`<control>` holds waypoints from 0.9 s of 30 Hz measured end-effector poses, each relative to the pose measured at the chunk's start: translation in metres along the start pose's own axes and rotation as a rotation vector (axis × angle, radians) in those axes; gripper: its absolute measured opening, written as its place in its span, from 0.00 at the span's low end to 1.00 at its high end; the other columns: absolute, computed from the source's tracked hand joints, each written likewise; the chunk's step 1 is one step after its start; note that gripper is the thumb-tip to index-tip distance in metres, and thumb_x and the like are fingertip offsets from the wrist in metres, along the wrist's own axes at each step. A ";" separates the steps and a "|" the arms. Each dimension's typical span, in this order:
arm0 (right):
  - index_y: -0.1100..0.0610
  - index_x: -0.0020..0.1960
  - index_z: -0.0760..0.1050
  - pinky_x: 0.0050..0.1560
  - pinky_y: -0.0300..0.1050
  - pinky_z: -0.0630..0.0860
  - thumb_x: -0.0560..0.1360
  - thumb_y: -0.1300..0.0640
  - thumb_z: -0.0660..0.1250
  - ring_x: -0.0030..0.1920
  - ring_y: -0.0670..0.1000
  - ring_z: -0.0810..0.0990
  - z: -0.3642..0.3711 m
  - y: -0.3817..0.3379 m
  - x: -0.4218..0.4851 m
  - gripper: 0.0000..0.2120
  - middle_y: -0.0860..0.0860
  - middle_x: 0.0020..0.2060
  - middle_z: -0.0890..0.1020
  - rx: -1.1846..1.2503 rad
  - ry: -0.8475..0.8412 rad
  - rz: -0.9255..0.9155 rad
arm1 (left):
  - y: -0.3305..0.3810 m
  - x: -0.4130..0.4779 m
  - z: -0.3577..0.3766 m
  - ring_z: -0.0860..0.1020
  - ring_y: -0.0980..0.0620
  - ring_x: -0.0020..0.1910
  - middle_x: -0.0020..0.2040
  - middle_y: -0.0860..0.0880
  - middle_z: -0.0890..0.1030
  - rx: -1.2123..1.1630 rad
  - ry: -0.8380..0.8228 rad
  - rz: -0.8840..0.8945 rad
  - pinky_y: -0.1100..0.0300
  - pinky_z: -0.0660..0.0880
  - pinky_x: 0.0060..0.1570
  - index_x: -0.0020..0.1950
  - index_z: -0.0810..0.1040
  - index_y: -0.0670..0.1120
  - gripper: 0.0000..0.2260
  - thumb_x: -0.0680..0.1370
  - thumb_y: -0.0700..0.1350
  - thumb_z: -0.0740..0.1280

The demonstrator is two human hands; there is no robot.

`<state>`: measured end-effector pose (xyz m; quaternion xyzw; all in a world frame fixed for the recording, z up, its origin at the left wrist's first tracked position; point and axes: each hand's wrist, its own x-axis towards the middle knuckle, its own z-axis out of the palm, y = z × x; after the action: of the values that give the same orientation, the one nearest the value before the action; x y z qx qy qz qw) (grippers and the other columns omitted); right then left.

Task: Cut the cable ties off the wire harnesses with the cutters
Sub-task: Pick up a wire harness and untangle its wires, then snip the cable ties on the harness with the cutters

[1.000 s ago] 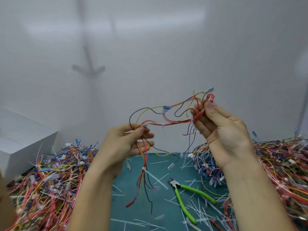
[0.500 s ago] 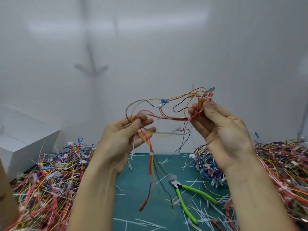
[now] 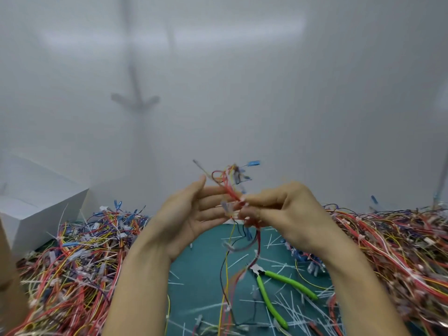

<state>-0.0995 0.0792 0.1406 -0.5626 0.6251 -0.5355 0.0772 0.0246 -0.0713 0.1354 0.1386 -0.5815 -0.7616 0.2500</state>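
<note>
- While both hands meet above the middle of the bench, a wire harness (image 3: 230, 190) of red, yellow and black leads is bunched between them, and its loose ends hang toward the green mat (image 3: 198, 265).
- The right hand (image 3: 286, 209) pinches the bundle with curled fingertips.
- The left hand (image 3: 189, 214) lays nearly straight fingers against the wires, thumb raised. Blur hides any finer hold.
- The green-handled cutters (image 3: 291, 284) lie untouched on the mat, nearer than the hands and to the right, with handles spread.
- White tie offcuts (image 3: 293, 309) litter the mat around them.
- A left heap (image 3: 72, 258) and a right heap (image 3: 392, 243) of tangled harnesses flank the mat.
- A white box (image 3: 36, 209) stands far left, behind the left heap.
</note>
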 end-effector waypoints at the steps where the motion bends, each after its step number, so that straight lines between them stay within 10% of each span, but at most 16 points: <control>1: 0.53 0.49 0.86 0.47 0.41 0.82 0.72 0.63 0.75 0.43 0.47 0.86 0.002 0.002 0.001 0.08 0.49 0.41 0.88 -0.070 -0.045 0.012 | 0.000 0.000 -0.001 0.84 0.45 0.52 0.55 0.41 0.84 -0.036 -0.015 -0.004 0.50 0.78 0.58 0.59 0.79 0.39 0.23 0.83 0.55 0.54; 7: 0.48 0.45 0.87 0.33 0.33 0.70 0.72 0.57 0.76 0.28 0.38 0.75 0.017 0.017 0.005 0.05 0.43 0.28 0.83 -0.380 -0.193 0.127 | -0.003 0.005 -0.001 0.85 0.56 0.45 0.50 0.49 0.86 -0.070 0.095 0.079 0.57 0.73 0.52 0.41 0.88 0.47 0.17 0.75 0.57 0.65; 17: 0.47 0.57 0.81 0.58 0.51 0.77 0.78 0.59 0.62 0.54 0.51 0.82 0.000 0.025 0.004 0.13 0.48 0.52 0.85 -0.737 0.000 0.284 | -0.004 -0.002 0.008 0.85 0.45 0.44 0.47 0.45 0.86 0.215 0.105 0.397 0.59 0.81 0.49 0.60 0.73 0.46 0.13 0.76 0.40 0.70; 27: 0.58 0.62 0.75 0.57 0.51 0.76 0.77 0.65 0.58 0.59 0.60 0.78 0.030 0.106 -0.005 0.16 0.59 0.61 0.78 -0.984 -0.252 0.653 | 0.002 -0.005 0.011 0.82 0.52 0.44 0.41 0.50 0.83 0.166 0.077 0.268 0.53 0.74 0.48 0.47 0.84 0.50 0.08 0.78 0.52 0.68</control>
<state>-0.1428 0.0435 0.0452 -0.3704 0.9259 -0.0614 0.0416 0.0237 -0.0599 0.1398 0.1093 -0.6457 -0.6650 0.3590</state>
